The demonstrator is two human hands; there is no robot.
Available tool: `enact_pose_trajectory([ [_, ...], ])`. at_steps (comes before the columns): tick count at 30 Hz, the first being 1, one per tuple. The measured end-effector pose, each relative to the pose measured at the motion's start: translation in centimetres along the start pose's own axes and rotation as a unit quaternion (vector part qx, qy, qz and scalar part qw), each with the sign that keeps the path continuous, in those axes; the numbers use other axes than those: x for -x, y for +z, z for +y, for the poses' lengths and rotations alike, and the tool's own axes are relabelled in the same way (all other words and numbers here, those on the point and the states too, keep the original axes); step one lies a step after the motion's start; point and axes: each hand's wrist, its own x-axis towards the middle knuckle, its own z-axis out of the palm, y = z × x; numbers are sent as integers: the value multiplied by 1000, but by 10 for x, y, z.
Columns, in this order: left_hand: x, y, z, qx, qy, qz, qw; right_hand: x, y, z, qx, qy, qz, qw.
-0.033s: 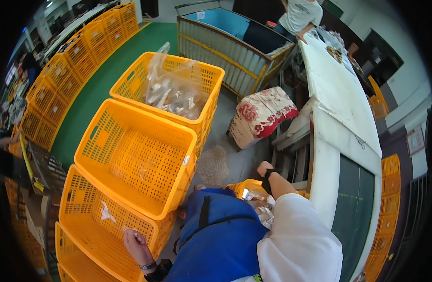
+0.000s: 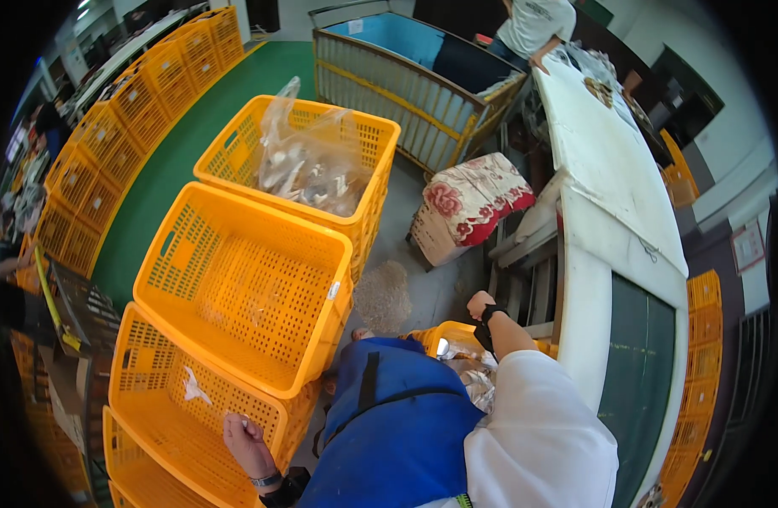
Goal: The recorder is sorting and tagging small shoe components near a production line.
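Note:
My left hand (image 2: 248, 446) is closed, fingers curled, over the near right rim of a yellow perforated crate (image 2: 152, 360). What it holds, if anything, is too small to make out. Inside that crate lies a small white piece (image 2: 195, 386), apart from the hand. To the right, my right hand (image 2: 480, 306) is a fist beside the white-topped table (image 2: 588, 245), with its inner side hidden. Just below it is another yellow crate (image 2: 446, 331) with shiny clear plastic bags (image 2: 476, 378), partly covered by my arm and blue apron (image 2: 397, 423).
A stacked yellow crate (image 2: 245, 288) stands ahead, and behind it one holds a clear bag (image 2: 313, 173) of small pieces. Beyond are a wheeled cage cart (image 2: 397, 80) and a cloth-covered box (image 2: 474, 203). A person (image 2: 535, 30) stands at the table's far end.

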Motion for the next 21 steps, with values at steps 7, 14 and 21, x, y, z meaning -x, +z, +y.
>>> enact_pose_trajectory([
  [7,-42,75,9,-86,-53,-68,993,5,-1,-25,-563,114,-4,818],
  [14,-67,182,4,-199,-13,-147,969,-99,-56,-57,-850,112,-6,514],
  [21,-108,259,-12,-315,-68,-156,934,-216,-101,-63,-932,194,57,302],
])
